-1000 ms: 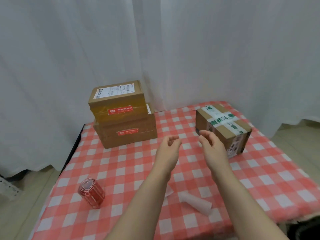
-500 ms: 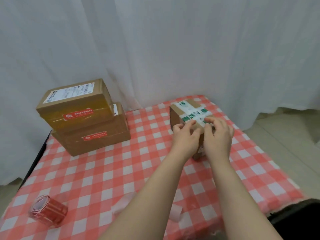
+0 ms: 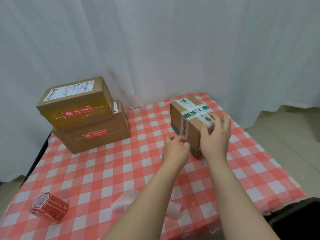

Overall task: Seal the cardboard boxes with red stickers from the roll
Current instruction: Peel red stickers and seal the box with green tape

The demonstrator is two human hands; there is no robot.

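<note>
Now: a pale red sticker [image 3: 184,127] runs down the front face of the small box [image 3: 194,135], at the table's far right.
Right hand [image 3: 216,139]: spread over the box's top edge, steadying it.
Left hand [image 3: 174,151]: fingers curled at the sticker's lower end; whether they pinch it is unclear.
Advice: rub downward from the top edge, box pinned.
Roll [image 3: 50,207]: near left corner, well apart.
Surface: red-and-white checked cloth [image 3: 103,170], backing scraps [image 3: 124,200].
Room: white curtain [image 3: 155,49] behind.

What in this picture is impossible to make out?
Head view, the only one:
1. Whether the left hand pinches anything: its curled fingers hide it.
2. The taped box, at its near top corner: covered by the right hand.
3. Print on the red stickers of the stacked boxes: too small.
4. The sticker roll, its print: blurred.
</note>
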